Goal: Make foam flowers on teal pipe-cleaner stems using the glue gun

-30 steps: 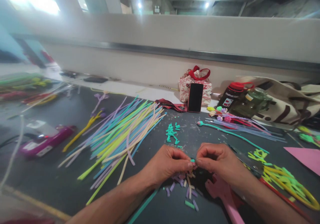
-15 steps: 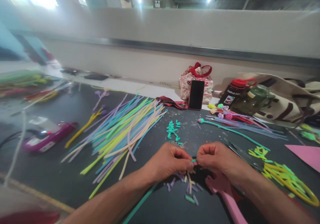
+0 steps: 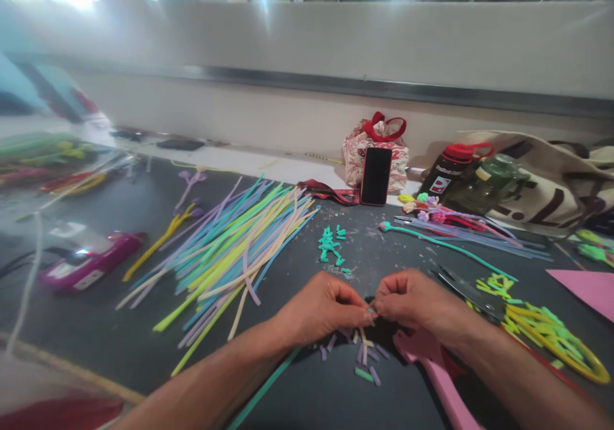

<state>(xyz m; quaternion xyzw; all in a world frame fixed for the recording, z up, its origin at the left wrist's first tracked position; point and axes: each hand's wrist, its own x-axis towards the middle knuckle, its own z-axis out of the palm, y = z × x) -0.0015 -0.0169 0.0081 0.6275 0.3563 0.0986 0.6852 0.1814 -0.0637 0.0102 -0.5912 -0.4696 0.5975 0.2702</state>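
Note:
My left hand and my right hand meet at the front middle of the dark table, fingertips pinched together. Between them is the small teal and pink tip of a pipe cleaner, mostly covered by the fingers. A long teal pipe cleaner runs from beneath my left wrist to the bottom edge; whether it joins that tip is hidden. Short lilac and cream cut pieces lie just below the hands. Beyond them are teal cut pieces. A pink tool lies beneath my right forearm.
Loose pastel pipe cleaners spread across the left. Scissors with yellow handles lie at right among yellow-green pieces. A phone leans on a patterned bag. Bottles stand behind finished stems. A purple device sits far left.
The whole view has shifted slightly, with the background sitting higher. My hands keep pinching the same small tip, the right fingers drawn marginally closer to the left.

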